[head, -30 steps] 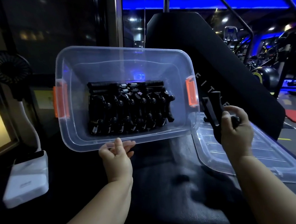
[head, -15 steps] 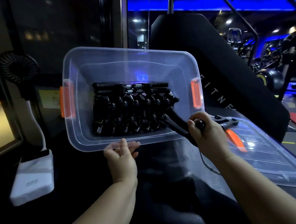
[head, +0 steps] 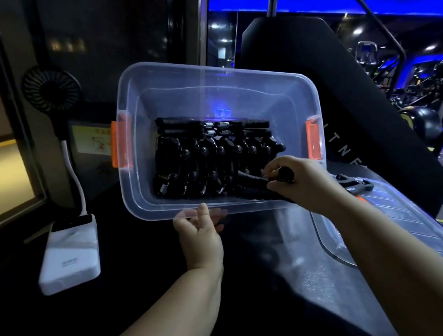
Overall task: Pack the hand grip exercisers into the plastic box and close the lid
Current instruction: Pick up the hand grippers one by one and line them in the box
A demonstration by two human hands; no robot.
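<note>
Exerciser goes in: my right hand, fingers curled round it, has swung from over the lid into the plastic box's near right corner, left hand pinching its near rim, another exerciser waits there.

Clear box, orange latches, black exercisers.

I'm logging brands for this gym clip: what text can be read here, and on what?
"ITNE": white letters on the black pad, partly hidden behind the box.
On the yellow sign: too blurred to read.
On the power bank: logo too small to read.
</note>
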